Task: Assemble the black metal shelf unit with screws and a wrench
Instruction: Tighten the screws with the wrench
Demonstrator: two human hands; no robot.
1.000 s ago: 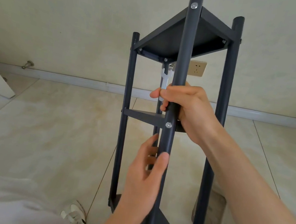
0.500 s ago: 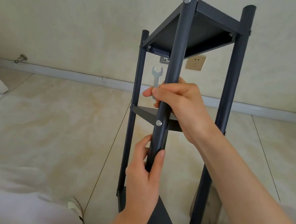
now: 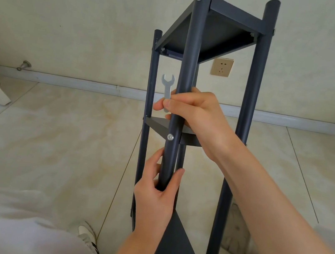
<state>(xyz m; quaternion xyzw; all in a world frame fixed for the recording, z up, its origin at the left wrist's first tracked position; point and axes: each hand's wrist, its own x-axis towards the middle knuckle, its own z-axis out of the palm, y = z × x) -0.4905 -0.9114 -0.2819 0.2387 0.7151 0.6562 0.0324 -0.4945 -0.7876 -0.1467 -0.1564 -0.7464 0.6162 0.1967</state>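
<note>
Gripping the upright post (image 3: 188, 64), left hand (image 3: 156, 199) and right hand (image 3: 198, 118), latter pinching wrench (image 3: 167, 83) head-up.

Three shelves (image 3: 216, 35), four posts (image 3: 252, 96), one wrench (image 3: 167, 84)

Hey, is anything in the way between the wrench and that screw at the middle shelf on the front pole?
Only your own right hand: its fingers wrap the front pole just above the screw, with the wrench pinched beside the pole. The left hand grips lower, clear of it.
</note>
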